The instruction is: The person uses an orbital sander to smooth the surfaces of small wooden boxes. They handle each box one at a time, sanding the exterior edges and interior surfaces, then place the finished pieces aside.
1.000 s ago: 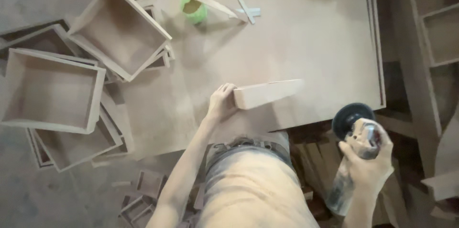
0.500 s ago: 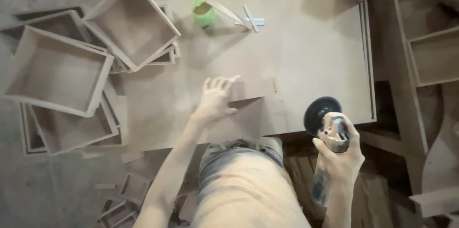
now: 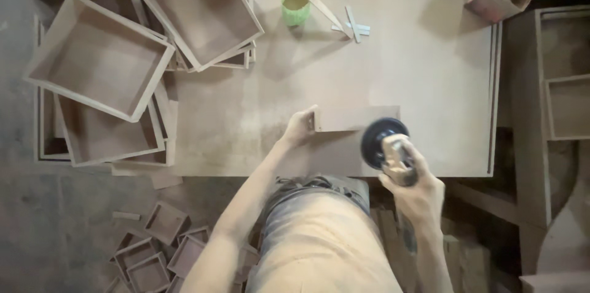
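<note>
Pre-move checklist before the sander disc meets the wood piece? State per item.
1. Left hand steadying the wood piece at its left end: ok.
2. Right hand gripping the sander: ok.
3. Black disc near the piece's right end, contact: cannot tell.
4. Piece lies on the workbench, not overhanging: ok.
5. Left fingers well away from the disc: ok.
6. Green cup and sticks far from the work zone: ok.
</note>
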